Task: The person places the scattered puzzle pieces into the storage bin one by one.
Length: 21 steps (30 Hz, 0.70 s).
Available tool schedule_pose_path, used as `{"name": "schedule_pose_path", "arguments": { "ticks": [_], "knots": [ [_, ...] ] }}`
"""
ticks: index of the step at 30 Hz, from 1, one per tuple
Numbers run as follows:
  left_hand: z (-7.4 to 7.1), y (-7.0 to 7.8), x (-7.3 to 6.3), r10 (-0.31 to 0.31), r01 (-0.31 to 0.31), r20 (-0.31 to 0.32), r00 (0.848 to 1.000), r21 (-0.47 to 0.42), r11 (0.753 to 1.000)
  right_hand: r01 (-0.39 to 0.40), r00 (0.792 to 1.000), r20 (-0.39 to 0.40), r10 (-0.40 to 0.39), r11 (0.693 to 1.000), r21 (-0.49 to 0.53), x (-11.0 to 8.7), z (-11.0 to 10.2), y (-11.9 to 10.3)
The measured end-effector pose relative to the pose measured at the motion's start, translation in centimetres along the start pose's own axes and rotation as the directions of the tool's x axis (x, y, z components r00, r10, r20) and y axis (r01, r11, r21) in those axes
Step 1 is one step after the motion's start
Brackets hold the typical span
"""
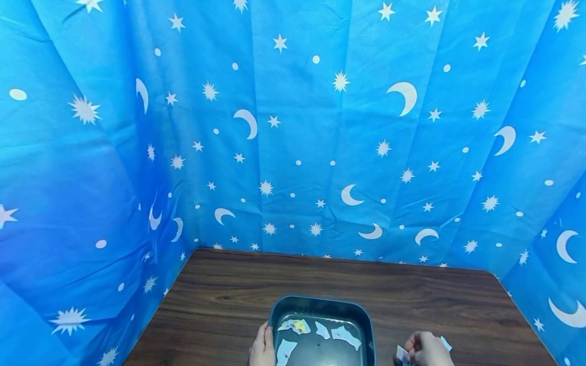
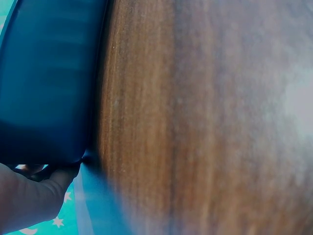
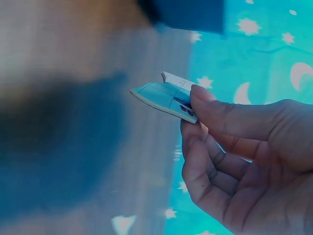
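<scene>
The dark blue-green rectangular tray (image 1: 326,300) stands on the wooden table with several irregular torn pieces of printed card in it, among them one with yellow (image 1: 297,326). At its left side, my left hand (image 1: 262,348) grips the wall; in the left wrist view the thumb (image 2: 63,178) lies against the tray's end. To the right of the tray, my right hand (image 1: 428,348) is low over the table. Between thumb and fingers it pinches a light-blue torn card piece (image 3: 161,96) with thin dark lines and small dark-red marks. A whitish piece (image 3: 177,80) shows behind it.
Another light-blue piece (image 1: 446,343) lies on the table just beyond the right hand. The brown wooden table (image 1: 220,290) is bordered at the back and sides by a blue curtain (image 1: 302,137) printed with white moons and stars.
</scene>
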<state>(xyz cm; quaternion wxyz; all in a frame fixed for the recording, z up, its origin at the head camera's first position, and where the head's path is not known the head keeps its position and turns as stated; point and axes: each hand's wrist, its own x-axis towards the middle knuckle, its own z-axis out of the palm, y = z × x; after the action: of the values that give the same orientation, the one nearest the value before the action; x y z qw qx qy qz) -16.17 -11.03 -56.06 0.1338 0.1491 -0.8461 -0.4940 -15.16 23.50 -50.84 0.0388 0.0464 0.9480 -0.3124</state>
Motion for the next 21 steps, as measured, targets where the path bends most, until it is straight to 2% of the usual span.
{"name": "schedule_pose_path", "arguments": {
  "ticks": [2,8,14,21],
  "knots": [
    [0.0,0.0,0.0,-0.001,0.001,-0.001,1.000,0.002,1.000,0.015,1.000,-0.022,-0.014,1.000,0.020,0.3,-0.9,-1.0],
    [0.1,-0.2,0.0,-0.003,0.003,-0.002,1.000,0.003,1.000,0.001,1.000,0.010,-0.002,0.996,0.091,1.7,-2.2,-4.1],
    [0.1,-0.2,0.0,-0.006,0.006,-0.003,1.000,0.000,1.000,0.010,0.999,0.042,-0.018,0.984,0.178,3.0,-1.6,-6.4],
    [0.1,-0.4,0.1,0.012,-0.012,-0.010,1.000,-0.003,1.000,0.061,0.998,0.018,-0.067,0.970,0.234,3.8,-0.7,-8.7]
  ]
}}
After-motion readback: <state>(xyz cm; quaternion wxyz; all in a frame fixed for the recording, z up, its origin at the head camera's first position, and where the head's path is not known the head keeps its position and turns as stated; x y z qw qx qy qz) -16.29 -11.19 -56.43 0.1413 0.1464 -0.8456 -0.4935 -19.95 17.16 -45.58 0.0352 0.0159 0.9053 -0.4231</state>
